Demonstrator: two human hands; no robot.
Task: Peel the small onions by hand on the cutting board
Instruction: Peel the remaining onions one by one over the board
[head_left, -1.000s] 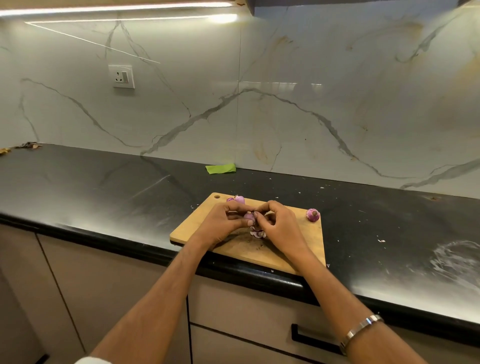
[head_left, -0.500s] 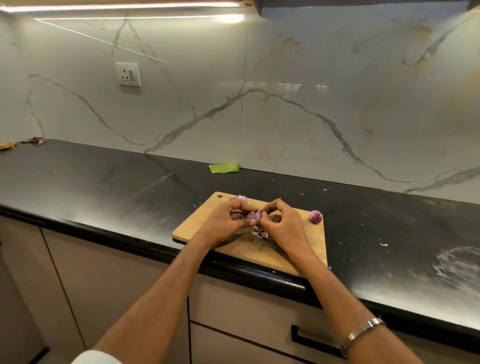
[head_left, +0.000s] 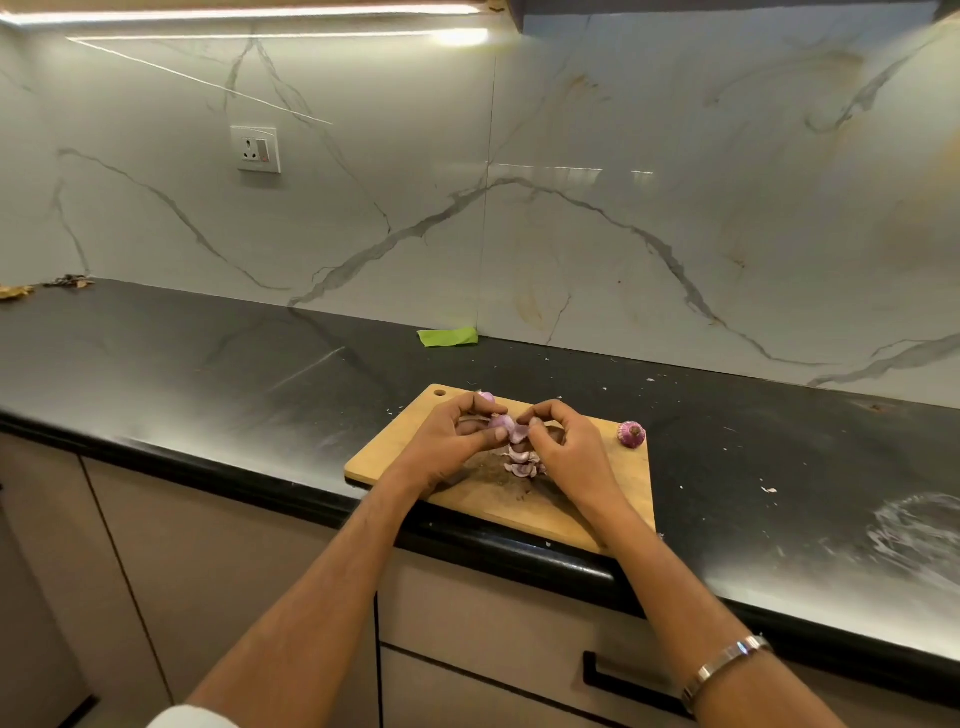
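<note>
A wooden cutting board (head_left: 618, 499) lies on the black counter near its front edge. Above the board's middle, my left hand (head_left: 447, 447) and my right hand (head_left: 569, 449) pinch a small pale-purple onion (head_left: 503, 425) between their fingertips; a flap of skin hangs off it. A small heap of purple peels (head_left: 522, 463) lies on the board just below the hands. An unpeeled purple onion (head_left: 631, 434) sits at the board's far right corner. Another small onion (head_left: 487, 397) peeks out behind my left hand's fingers.
The black counter (head_left: 208, 384) runs along a marble wall, with a green scrap (head_left: 448, 336) at the wall's foot and a socket (head_left: 255, 148) above. Bits of peel dot the counter to the right. Drawers with a black handle (head_left: 623, 680) lie below the edge.
My hands stay over the board's middle on the same onion; a flap of skin now hangs loose from it. The view has shifted slightly.
</note>
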